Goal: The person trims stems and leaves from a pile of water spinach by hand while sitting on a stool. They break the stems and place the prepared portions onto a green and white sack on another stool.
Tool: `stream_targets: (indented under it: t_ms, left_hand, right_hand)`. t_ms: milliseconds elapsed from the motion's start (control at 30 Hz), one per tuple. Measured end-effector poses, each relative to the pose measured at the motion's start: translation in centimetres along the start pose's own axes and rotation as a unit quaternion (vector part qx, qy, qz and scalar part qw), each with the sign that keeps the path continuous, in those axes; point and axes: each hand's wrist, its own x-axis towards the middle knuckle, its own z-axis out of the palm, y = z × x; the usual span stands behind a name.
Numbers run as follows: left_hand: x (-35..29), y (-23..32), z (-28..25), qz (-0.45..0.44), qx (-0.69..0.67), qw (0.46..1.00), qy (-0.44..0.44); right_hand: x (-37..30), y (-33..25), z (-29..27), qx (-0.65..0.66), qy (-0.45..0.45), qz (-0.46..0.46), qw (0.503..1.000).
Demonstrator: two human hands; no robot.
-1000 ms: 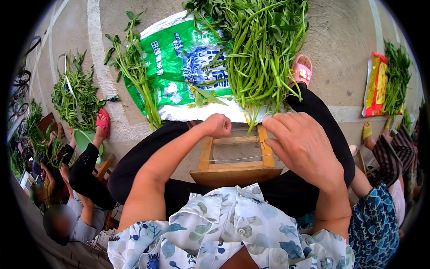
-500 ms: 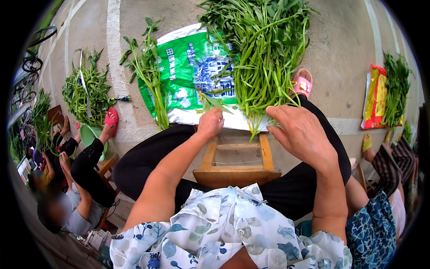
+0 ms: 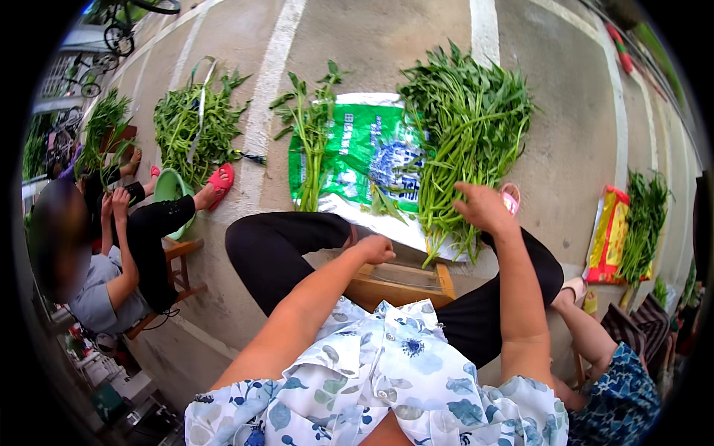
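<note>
A large heap of long-stemmed leafy greens (image 3: 465, 141) lies on the right part of a flattened green and white plastic sack (image 3: 353, 152), its stems pointing toward me. My right hand (image 3: 485, 208) is over the heap's right near side, thumb and forefinger apart, nothing seen in it. A smaller bunch of greens (image 3: 314, 152) rests along the sack's left edge. My left hand (image 3: 378, 250) is closed in a fist above the wooden stool (image 3: 401, 286) between my legs; what it holds, if anything, is hidden. A few loose leaves (image 3: 385, 202) lie on the sack between the bunches.
To the left, a seated person (image 3: 111, 286) holds stalks beside a green basin (image 3: 172, 189) and another heap of greens (image 3: 195, 130). At right, more greens (image 3: 643, 219) lie by a red and yellow sack (image 3: 611, 230), near another person's patterned clothing (image 3: 621, 386).
The view has shifted. My left hand has drawn back from the sack's near edge toward me and closed. My right hand has moved forward onto the large heap.
</note>
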Motion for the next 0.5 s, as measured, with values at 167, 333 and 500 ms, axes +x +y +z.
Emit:
stream_targets:
  t_ms: [167,333,500]
  left_hand:
    - [-2.6,1.7,0.1,-0.03,0.06,0.989,-0.134]
    - [-5.6,5.5,-2.6,0.08,0.121,0.987,-0.074]
    - [-14.6,9.5,-8.0,0.217,-0.12,0.914,0.322]
  right_hand:
    - [-1.8,-3.0,8.0,0.034,-0.304,-0.059,0.95]
    - [-5.9,-5.9,9.3,0.001,-0.265,-0.03,0.964]
    - [-9.0,-5.6,1.4,0.122,0.1,-0.046,0.986]
